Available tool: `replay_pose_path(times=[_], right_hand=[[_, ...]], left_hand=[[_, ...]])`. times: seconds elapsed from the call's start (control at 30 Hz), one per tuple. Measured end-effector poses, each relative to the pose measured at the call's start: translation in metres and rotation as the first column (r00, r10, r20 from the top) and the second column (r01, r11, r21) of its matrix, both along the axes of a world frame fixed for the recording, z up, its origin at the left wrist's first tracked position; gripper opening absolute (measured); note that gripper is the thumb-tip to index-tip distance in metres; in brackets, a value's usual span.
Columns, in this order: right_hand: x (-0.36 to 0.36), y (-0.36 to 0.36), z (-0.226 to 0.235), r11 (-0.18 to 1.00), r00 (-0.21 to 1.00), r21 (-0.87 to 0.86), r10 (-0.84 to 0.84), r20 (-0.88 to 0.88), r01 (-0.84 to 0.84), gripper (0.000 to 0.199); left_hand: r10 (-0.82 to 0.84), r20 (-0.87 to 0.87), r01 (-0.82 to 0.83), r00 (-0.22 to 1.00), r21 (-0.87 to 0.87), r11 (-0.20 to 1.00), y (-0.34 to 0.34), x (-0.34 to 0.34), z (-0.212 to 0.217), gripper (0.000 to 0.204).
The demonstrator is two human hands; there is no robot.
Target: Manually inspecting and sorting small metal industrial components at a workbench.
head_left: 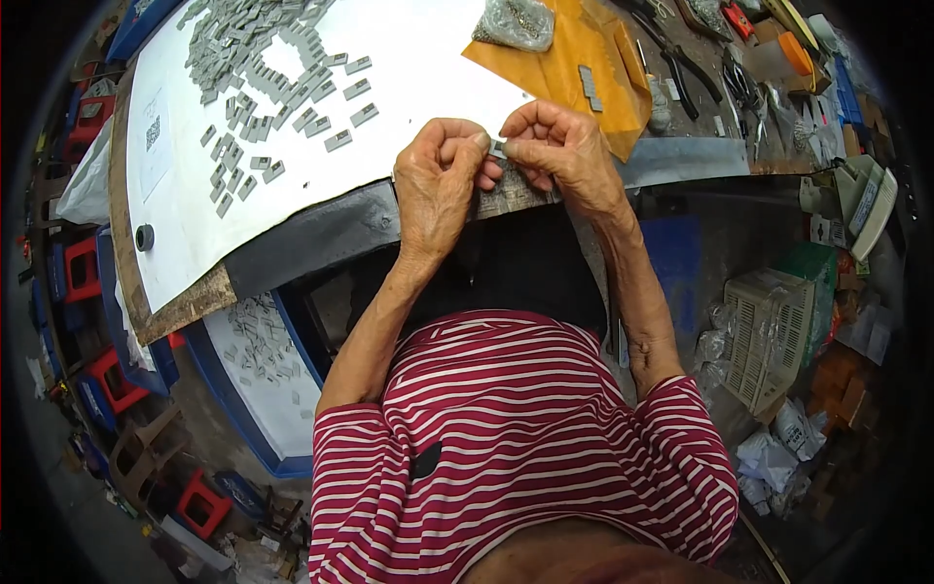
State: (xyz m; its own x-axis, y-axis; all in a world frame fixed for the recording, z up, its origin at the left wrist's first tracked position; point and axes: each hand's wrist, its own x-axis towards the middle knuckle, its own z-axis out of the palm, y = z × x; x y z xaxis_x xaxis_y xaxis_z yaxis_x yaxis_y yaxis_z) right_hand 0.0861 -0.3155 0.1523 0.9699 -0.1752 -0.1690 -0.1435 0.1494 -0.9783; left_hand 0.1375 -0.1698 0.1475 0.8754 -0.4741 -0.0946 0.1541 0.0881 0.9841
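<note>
My left hand and my right hand meet at the near edge of the worktable. Both are closed in a pinch, thumbs against fingers, on one small grey piece between them. Most of that piece is hidden by the fingertips. Left of my hands, loose grey rectangular pieces, each with a dark slot, lie on a white sheet. They thicken into a large grey heap at the far left.
Beyond my right hand lies a yellow envelope bearing a clear bag of small parts and a short row of grey pieces. Pliers lie to its right. A blue-rimmed tray with grey pieces stands below the table at left.
</note>
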Motion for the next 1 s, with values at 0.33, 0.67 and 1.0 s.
replay_pose_path(times=[0.33,0.67,1.0], right_hand=[[0.0,0.004,-0.001,0.997,0.999,-0.064,-0.034,0.003,0.034,0.01],[0.001,0.01,-0.004,0.994,0.994,0.005,-0.109,0.012,0.109,0.008],[0.007,0.004,0.002,0.997,0.997,-0.015,-0.078,0.025,0.079,0.007]], left_hand=[[0.03,-0.067,-0.033,0.997,-0.035,0.999,-0.001,-0.001,-0.001,0.012],[0.036,-0.059,-0.039,0.998,-0.053,0.998,0.0,-0.001,-0.002,0.012],[-0.165,0.202,0.143,0.965,0.12,0.982,0.01,0.006,0.0,0.011]])
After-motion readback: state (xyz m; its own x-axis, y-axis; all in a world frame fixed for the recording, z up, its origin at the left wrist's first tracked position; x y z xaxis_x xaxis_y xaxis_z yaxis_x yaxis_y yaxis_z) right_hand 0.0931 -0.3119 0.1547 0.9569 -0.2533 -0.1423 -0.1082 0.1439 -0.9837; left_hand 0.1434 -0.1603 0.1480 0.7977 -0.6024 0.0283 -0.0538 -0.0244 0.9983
